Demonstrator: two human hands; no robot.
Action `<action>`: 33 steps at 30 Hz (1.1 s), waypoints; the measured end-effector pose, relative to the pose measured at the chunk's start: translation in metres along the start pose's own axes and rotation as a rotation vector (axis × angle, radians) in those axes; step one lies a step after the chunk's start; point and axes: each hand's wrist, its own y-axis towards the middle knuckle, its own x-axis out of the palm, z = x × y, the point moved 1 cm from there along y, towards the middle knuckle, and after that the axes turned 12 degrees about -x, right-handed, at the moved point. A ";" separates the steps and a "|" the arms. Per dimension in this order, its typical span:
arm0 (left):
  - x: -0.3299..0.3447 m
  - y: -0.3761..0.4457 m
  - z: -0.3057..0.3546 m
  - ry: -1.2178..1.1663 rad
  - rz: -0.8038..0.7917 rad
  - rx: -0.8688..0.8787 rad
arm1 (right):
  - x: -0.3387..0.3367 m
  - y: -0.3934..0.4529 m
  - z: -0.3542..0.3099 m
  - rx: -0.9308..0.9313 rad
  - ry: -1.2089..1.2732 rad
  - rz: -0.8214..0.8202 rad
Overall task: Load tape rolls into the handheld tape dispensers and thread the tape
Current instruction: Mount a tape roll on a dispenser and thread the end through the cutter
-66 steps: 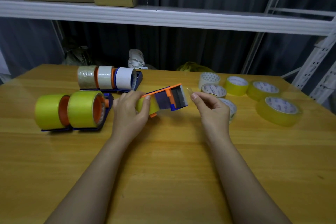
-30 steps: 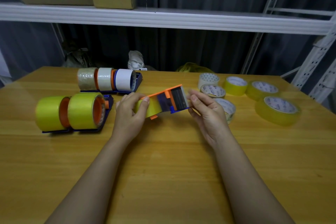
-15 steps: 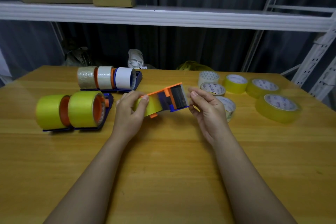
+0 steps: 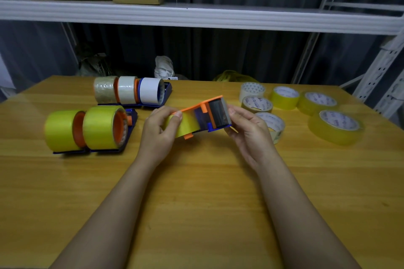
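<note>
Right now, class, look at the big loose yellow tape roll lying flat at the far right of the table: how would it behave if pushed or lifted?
The yellow roll lies flat on its side on the table, so a push would probably slide it, not roll it. Set on edge, its round shape would likely roll. Its thick winding suggests it is stiff and fairly heavy for its size.

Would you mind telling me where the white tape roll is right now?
In the head view, the white roll sits far left on the table, rightmost of three rolls in a row, behind the left hand.
</note>
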 end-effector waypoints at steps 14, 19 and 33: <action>0.005 -0.010 0.014 -0.109 -0.017 -0.189 | -0.002 -0.002 -0.001 -0.241 -0.428 0.047; 0.003 -0.009 0.014 -0.101 -0.011 -0.221 | -0.008 -0.001 -0.002 -0.352 -0.411 -0.019; 0.006 -0.012 0.024 -0.141 -0.061 -0.333 | 0.003 -0.002 0.002 -0.163 -0.423 -0.120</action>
